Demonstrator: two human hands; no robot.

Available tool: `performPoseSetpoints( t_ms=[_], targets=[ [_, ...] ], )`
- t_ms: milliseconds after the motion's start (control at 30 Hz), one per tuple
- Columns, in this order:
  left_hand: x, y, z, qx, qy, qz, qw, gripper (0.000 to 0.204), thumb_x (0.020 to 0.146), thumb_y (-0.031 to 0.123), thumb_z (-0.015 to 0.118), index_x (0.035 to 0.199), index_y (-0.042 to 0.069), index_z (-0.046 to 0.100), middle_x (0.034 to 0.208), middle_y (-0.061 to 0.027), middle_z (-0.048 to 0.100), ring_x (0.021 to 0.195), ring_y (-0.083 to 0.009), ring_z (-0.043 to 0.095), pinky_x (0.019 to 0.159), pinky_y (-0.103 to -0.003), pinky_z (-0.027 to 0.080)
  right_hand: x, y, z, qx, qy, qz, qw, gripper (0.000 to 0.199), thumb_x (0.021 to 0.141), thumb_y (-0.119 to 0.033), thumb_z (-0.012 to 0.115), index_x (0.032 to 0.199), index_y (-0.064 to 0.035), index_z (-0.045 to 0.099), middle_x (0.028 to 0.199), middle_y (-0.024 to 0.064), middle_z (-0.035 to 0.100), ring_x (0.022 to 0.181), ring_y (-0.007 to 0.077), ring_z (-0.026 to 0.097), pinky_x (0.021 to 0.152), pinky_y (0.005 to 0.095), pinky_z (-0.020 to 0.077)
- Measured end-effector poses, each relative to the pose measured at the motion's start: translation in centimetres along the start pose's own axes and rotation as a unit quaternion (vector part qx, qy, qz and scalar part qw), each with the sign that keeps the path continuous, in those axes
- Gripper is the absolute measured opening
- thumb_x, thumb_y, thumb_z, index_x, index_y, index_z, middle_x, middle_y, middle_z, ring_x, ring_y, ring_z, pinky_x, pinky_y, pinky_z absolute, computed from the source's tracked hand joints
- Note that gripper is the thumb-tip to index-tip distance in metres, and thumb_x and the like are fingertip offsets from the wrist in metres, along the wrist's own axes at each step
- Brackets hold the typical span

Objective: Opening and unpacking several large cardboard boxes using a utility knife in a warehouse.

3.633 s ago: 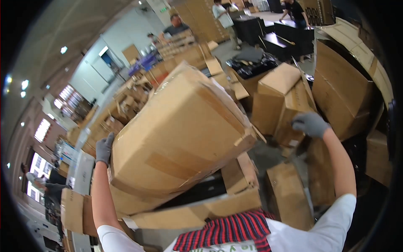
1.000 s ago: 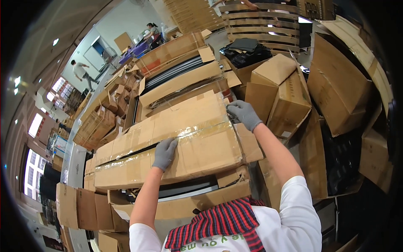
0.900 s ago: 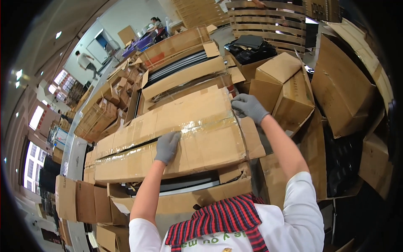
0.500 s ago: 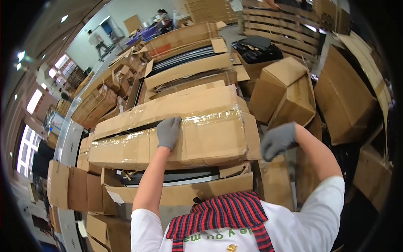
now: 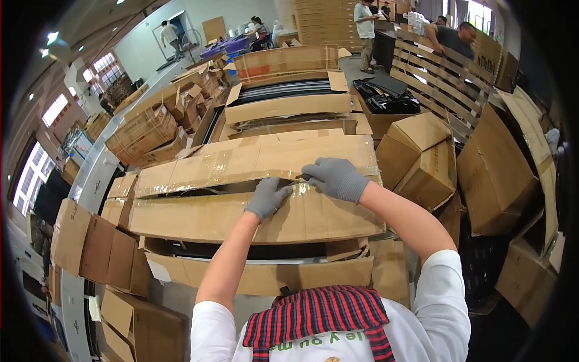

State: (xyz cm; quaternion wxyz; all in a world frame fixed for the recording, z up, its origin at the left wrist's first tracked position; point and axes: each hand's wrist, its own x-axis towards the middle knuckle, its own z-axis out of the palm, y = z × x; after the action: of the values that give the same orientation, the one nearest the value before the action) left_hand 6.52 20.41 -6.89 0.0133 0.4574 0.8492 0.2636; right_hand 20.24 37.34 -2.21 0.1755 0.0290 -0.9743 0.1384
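Note:
A long cardboard box (image 5: 181,214) lies crosswise before me, with shiny clear tape (image 5: 211,172) along its top seam. The seam gapes from the left end to about the middle, where the box looks dark inside. Grey knit gloves cover both hands. My left hand (image 5: 269,198) is curled over the near flap's edge, its fingertips hidden in the gap. Just to its right, my right hand (image 5: 335,178) grips the far flap's edge at the seam, fingers bent at the tape. Whether it pinches tape, cardboard or both is hard to see.
An open long carton (image 5: 271,274) sits nearest my body. Beyond are another open carton (image 5: 289,105) of dark strips and a box with black packages (image 5: 386,96). Cartons (image 5: 422,145) crowd the right, near a slatted wooden rack (image 5: 440,78). A person (image 5: 455,45) leans over the rack.
My right hand has come from beyond the box's right end onto the seam, gripping the flap edge. My left hand has shifted slightly right, and the seam's gap reaches farther right.

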Motion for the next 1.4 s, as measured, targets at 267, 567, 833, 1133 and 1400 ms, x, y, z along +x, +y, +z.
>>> performPoseSetpoints(
  t_ms=[267, 567, 833, 1133, 1400],
  targets=[
    [-0.1, 0.4, -1.6, -0.065, -0.108, -0.024, 0.992, 0.055, 0.063, 0.043, 0.072, 0.098, 0.002, 0.06, 0.099, -0.0207, 0.06, 0.093, -0.0338, 0.057, 0.083, -0.038, 0.044, 3.2, -5.6, 1.3, -0.241, -0.153, -0.002, 0.959, 0.018, 0.077, -0.018, 0.055, 0.087, -0.0069, 0.065, 0.087, 0.013, 0.063, 0.081, 0.0286, 0.062, 0.066, 0.0383, 0.0499],
    [-0.6, 0.6, -3.4, -0.067, -0.11, 0.031, 0.991, 0.071, 0.057, 0.046, 0.076, 0.106, 0.0, 0.055, 0.1, -0.0209, 0.06, 0.095, -0.0352, 0.056, 0.081, -0.038, 0.044, 1.9, -7.8, -3.4, -0.33, -0.323, 0.082, 0.883, 0.018, 0.075, -0.017, 0.063, 0.09, -0.0119, 0.069, 0.088, 0.007, 0.067, 0.087, 0.0247, 0.063, 0.067, 0.0376, 0.0495],
    [-2.5, 2.5, -4.5, 0.025, -0.096, -0.042, 0.994, 0.066, 0.056, 0.053, 0.073, 0.093, 0.001, 0.057, 0.089, -0.0195, 0.062, 0.086, -0.0358, 0.059, 0.076, -0.04, 0.046, 2.1, -8.7, -1.5, -0.333, -0.309, 0.069, 0.888, 0.016, 0.074, -0.016, 0.061, 0.087, -0.0129, 0.07, 0.087, 0.0055, 0.067, 0.081, 0.0244, 0.065, 0.061, 0.0377, 0.0498],
    [-1.0, -3.6, -6.3, -0.039, 0.014, -0.062, 0.997, 0.067, 0.058, 0.057, 0.071, 0.088, -0.001, 0.056, 0.081, -0.0216, 0.062, 0.08, -0.0351, 0.06, 0.069, -0.041, 0.046, -16.5, 3.9, -13.8, -0.362, -0.446, 0.429, 0.697, 0.029, 0.08, -0.023, 0.053, 0.106, -0.0149, 0.063, 0.109, 0.0071, 0.061, 0.1, 0.0252, 0.059, 0.079, 0.0364, 0.0478],
    [-1.7, -6.2, -7.5, -0.078, -0.293, 0.045, 0.952, 0.076, 0.059, 0.051, 0.075, 0.116, 0.004, 0.054, 0.112, -0.0156, 0.059, 0.105, -0.0277, 0.054, 0.089, -0.033, 0.041, -13.8, -2.1, -10.3, 0.002, -0.068, 0.167, 0.984, 0.023, 0.071, -0.002, 0.055, 0.091, -0.0089, 0.065, 0.101, 0.0141, 0.061, 0.093, 0.0312, 0.058, 0.084, 0.0362, 0.0461]
  ],
)
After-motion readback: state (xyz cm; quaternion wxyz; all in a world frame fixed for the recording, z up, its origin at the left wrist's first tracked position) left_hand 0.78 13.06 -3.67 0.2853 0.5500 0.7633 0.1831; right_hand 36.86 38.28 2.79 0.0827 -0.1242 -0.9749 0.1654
